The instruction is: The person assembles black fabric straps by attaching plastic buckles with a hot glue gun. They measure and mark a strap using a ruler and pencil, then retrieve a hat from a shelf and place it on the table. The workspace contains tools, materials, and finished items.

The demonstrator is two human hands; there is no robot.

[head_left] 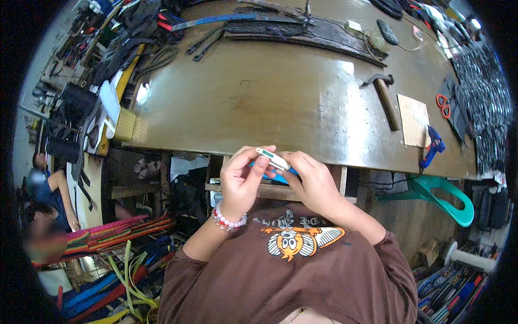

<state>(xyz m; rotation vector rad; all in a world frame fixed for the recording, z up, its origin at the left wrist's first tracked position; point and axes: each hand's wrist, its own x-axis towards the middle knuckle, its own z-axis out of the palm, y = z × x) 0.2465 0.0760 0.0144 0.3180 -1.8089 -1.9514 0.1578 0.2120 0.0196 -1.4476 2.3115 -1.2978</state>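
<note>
Between both hands, just off the table's near edge, is a small, long, white object with a green patch; its exact kind I cannot make out. My left hand pinches its left end between thumb and fingers. A beaded bracelet circles the left wrist. My right hand closes on the object's right end, fingers bent around it. Something bright blue shows just below the object, between the hands. Whether it is held or lies lower down, I cannot tell.
On the brown table lie a hammer, a cardboard piece, a blue glue gun and orange-handled scissors. Dark straps run along the back. A teal stool stands right; another person sits left beside colourful strips.
</note>
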